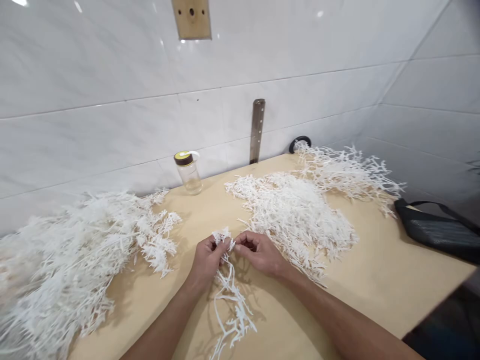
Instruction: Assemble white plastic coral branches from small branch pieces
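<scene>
Near the table's front middle, my left hand [210, 257] is closed around the upper part of a white branching plastic stem [230, 295]. Its thin forked twigs hang down toward me between my forearms. With thumb and fingertips, my right hand [260, 251] pinches a small white tip at the top of the same stem, close beside the left thumb. A large pile of white branching stems [86, 250] lies to the left. On the right is a flatter heap of small white pieces [296, 212], close to my right hand.
More long white branches [348, 172] lie at the back right, by a black ring [300, 143]. A clear jar with a dark and yellow lid [189, 172] stands near the tiled wall. A black bag [435, 227] sits at the right edge of the tan table [378, 275]. A metal strip [257, 131] is upright against the wall.
</scene>
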### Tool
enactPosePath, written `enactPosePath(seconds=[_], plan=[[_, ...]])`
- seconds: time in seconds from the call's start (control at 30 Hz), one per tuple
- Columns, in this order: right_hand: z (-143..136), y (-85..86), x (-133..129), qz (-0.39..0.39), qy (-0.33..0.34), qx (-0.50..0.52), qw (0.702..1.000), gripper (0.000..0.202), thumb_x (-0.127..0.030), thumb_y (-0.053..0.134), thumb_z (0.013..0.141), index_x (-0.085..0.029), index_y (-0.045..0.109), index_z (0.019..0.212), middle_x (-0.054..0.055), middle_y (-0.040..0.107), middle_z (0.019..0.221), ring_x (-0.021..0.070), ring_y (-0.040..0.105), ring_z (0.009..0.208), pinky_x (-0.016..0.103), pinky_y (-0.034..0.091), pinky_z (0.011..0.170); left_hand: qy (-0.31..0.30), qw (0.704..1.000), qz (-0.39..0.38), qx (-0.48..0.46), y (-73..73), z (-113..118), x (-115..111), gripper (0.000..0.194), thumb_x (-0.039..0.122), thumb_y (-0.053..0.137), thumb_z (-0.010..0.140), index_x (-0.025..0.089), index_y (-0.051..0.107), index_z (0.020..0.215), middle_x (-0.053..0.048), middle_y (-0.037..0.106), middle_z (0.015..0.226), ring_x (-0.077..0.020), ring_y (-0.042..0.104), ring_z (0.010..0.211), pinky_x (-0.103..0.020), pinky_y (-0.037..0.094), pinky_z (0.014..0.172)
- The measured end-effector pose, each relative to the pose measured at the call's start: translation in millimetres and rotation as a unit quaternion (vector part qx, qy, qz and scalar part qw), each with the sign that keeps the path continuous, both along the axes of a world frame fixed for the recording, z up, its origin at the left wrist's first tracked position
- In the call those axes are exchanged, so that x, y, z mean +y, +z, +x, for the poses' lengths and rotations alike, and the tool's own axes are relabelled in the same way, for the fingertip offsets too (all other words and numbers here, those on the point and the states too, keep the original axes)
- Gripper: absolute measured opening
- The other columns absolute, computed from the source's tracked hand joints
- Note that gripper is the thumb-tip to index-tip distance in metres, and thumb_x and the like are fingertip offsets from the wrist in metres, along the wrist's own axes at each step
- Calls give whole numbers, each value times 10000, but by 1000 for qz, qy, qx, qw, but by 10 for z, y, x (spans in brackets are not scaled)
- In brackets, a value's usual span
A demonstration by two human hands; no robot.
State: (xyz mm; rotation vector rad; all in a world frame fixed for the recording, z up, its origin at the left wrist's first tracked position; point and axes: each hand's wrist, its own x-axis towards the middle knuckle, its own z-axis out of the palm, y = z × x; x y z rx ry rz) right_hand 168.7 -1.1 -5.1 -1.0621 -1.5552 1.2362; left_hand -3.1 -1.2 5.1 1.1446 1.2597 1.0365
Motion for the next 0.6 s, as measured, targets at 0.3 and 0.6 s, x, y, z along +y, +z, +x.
enactPosePath(seconds=[0.3, 0.6], plan=[[-10, -33, 2, 1, -5, -43, 999, 243, -402, 594, 886, -177, 674, 846, 20, 664, 720, 151, 596, 645, 269, 459, 605, -12, 1000, -10, -2, 47, -6, -17, 439, 570, 706, 710, 164, 551, 647, 56, 449, 484, -85, 411, 451, -213, 328, 470], [-18, -15, -25, 13, -16, -95, 995, 260, -405, 569, 901, -172, 664, 835, 9, 634, 707, 142, 555, 639, 264, 434, 603, -8, 1000, 26, -5, -1, -4, -52, 426, 555, 689, 734, 161, 547, 658, 48, 463, 513, -92, 415, 495, -224, 331, 507]])
